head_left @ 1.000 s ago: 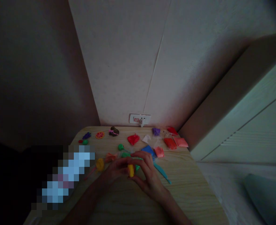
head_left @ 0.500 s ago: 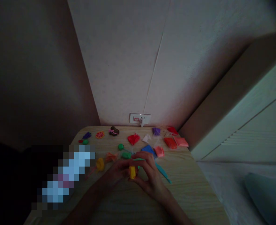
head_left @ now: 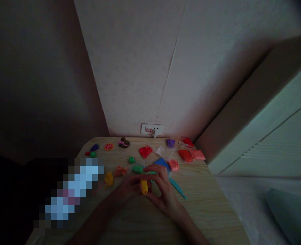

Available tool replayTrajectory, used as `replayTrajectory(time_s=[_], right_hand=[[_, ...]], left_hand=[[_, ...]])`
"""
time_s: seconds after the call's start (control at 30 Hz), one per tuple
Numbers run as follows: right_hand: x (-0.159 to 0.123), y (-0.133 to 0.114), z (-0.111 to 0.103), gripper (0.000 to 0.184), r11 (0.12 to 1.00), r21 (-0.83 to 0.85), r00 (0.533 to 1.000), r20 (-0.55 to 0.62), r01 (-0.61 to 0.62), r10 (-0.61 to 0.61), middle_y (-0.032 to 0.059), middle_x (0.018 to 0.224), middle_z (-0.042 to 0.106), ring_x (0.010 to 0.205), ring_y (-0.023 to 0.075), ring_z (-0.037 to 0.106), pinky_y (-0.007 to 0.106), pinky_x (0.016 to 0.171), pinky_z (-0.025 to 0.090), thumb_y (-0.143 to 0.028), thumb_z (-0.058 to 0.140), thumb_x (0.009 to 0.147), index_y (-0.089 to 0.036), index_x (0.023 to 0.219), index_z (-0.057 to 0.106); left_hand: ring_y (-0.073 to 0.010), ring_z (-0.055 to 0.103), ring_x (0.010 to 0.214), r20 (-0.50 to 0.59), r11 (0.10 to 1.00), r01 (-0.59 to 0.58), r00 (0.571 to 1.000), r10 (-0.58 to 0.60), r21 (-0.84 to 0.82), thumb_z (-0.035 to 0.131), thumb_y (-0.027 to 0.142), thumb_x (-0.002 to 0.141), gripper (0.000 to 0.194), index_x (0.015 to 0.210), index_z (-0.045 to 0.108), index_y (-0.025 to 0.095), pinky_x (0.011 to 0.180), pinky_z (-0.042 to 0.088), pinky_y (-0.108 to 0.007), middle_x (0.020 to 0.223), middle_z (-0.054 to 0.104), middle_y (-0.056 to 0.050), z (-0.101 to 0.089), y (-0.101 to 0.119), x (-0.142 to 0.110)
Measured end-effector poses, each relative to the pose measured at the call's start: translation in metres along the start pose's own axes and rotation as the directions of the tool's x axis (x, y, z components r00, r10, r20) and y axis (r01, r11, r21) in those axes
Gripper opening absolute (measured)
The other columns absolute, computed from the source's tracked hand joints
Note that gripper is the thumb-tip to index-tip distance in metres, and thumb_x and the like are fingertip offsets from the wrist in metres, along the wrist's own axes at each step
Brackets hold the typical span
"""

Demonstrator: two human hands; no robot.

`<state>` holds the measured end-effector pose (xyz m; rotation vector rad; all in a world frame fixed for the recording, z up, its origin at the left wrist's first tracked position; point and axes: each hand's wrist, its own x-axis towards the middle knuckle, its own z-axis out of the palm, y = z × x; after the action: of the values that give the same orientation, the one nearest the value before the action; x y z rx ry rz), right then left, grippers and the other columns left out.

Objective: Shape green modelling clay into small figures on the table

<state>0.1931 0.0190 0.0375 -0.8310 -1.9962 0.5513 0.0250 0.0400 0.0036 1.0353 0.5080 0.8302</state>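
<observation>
Between the fingers of both hands is a small yellow lump of modelling clay (head_left: pixel 144 187), roughly block-shaped, held above the near half of the table. My left hand (head_left: pixel 127 188) pinches it from the left. From the right, my right hand (head_left: pixel 163 187) grips it with curled fingers and thumb. Just beyond the hands lie a green clay packet (head_left: pixel 137 169) and a blue clay packet (head_left: pixel 162 163). A teal modelling tool (head_left: pixel 177 188) sticks out to the right of my right hand, its other end hidden behind the fingers.
On the wooden table (head_left: pixel 206 207), yellow clay (head_left: pixel 109 178) and an orange packet (head_left: pixel 121 171) lie left. Small shaped pieces, including an orange slice (head_left: pixel 109 147) and a brown piece (head_left: pixel 124 143), sit at the back left. Red packets (head_left: pixel 186 156) lie back right. The wall has a socket (head_left: pixel 152 129).
The yellow clay has tilted very slightly between the fingers. Both hands stay in nearly the same place, and the things on the table have not moved.
</observation>
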Motion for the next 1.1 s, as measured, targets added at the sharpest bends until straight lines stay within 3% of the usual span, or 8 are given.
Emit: replayTrajectory(time_s=[0.17,0.37,0.53,0.63,0.7,0.83,0.97,1.1], right_hand=[[0.001,-0.001,0.0,0.03,1.0,0.022,1.0,0.013,0.016,-0.016,0.008,0.116,0.053,0.111,0.0244,0.049,0.041,0.095,0.042,-0.036,0.058,0.089,-0.026,0.117,0.052],[-0.003,0.002,0.002,0.027,1.0,0.014,1.0,-0.005,0.012,-0.012,0.007,0.116,0.053,0.111,0.0242,0.048,0.041,0.096,0.041,-0.034,0.058,0.089,-0.027,0.114,0.053],[0.0,0.001,-0.003,0.034,1.0,-0.012,0.998,0.061,0.0,0.001,0.0076,0.122,0.051,0.116,0.0246,0.047,0.041,0.098,0.041,-0.032,0.059,0.088,-0.027,0.121,0.049],[0.002,0.013,-0.014,0.046,0.993,-0.099,0.992,0.106,-0.057,0.067,0.009,0.13,0.047,0.122,0.0263,0.043,0.044,0.103,0.038,-0.03,0.063,0.085,-0.026,0.127,0.045],[0.001,0.029,-0.02,0.045,0.971,-0.195,0.987,0.057,-0.134,0.148,0.0111,0.132,0.047,0.123,0.028,0.043,0.048,0.103,0.038,-0.027,0.063,0.085,-0.024,0.127,0.046],[-0.008,0.058,-0.018,0.044,0.883,-0.381,0.956,-0.007,-0.274,0.293,0.0151,0.123,0.053,0.114,0.032,0.05,0.055,0.096,0.042,-0.02,0.064,0.081,-0.02,0.123,0.052],[-0.013,0.057,-0.006,0.044,0.88,-0.418,0.941,0.141,-0.226,0.308,0.013,0.123,0.056,0.116,0.0299,0.05,0.05,0.096,0.043,-0.016,0.067,0.078,-0.021,0.12,0.056],[-0.011,0.046,0.001,0.045,0.892,-0.416,0.919,0.256,-0.177,0.301,0.0103,0.125,0.056,0.118,0.0265,0.05,0.046,0.099,0.04,-0.012,0.065,0.078,-0.022,0.12,0.055]], left_hand=[[-0.012,0.044,0.063,0.017,1.0,-0.018,1.0,0.018,0.014,0.076,0.056,0.061,0.045,0.075,0.068,0.014,0.057,0.033,-0.024,0.068,0.053,0.0,-0.001,0.002,0.003],[-0.0145,0.046,0.065,0.033,1.0,-0.003,0.999,0.002,0.029,0.078,0.058,0.055,0.05,0.077,0.07,0.014,0.06,0.035,-0.026,0.068,0.057,-0.001,0.001,0.004,0.004],[-0.0146,0.048,0.062,0.007,1.0,-0.029,1.0,0.029,0.007,0.079,0.049,0.059,0.039,0.072,0.071,0.014,0.058,0.036,-0.025,0.066,0.059,-0.002,-0.004,0.006,0.004],[-0.0147,0.051,0.068,-0.084,0.994,-0.098,0.992,0.094,-0.042,0.074,0.05,0.068,0.034,0.074,0.072,0.016,0.063,0.04,-0.025,0.072,0.061,-0.002,-0.011,0.016,0.002],[-0.0145,0.053,0.074,-0.18,0.985,-0.145,0.975,0.127,-0.09,0.07,0.047,0.073,0.03,0.083,0.072,0.019,0.069,0.043,-0.025,0.08,0.063,-0.002,-0.015,0.025,0.0],[-0.0153,0.058,0.071,-0.405,0.947,-0.165,0.913,0.042,-0.275,0.078,0.036,0.067,0.026,0.08,0.071,0.016,0.066,0.045,-0.026,0.078,0.065,-0.004,-0.013,0.036,-0.002],[-0.0146,0.06,0.072,-0.464,0.945,-0.142,0.885,-0.012,-0.295,0.075,0.032,0.068,0.025,0.085,0.07,0.015,0.065,0.046,-0.024,0.078,0.067,-0.004,-0.008,0.034,0.002],[-0.0153,0.061,0.069,-0.507,0.98,-0.117,0.862,0.021,-0.158,0.069,0.032,0.072,0.032,0.1,0.065,0.015,0.064,0.046,-0.026,0.074,0.066,-0.003,-0.007,0.032,0.004]])
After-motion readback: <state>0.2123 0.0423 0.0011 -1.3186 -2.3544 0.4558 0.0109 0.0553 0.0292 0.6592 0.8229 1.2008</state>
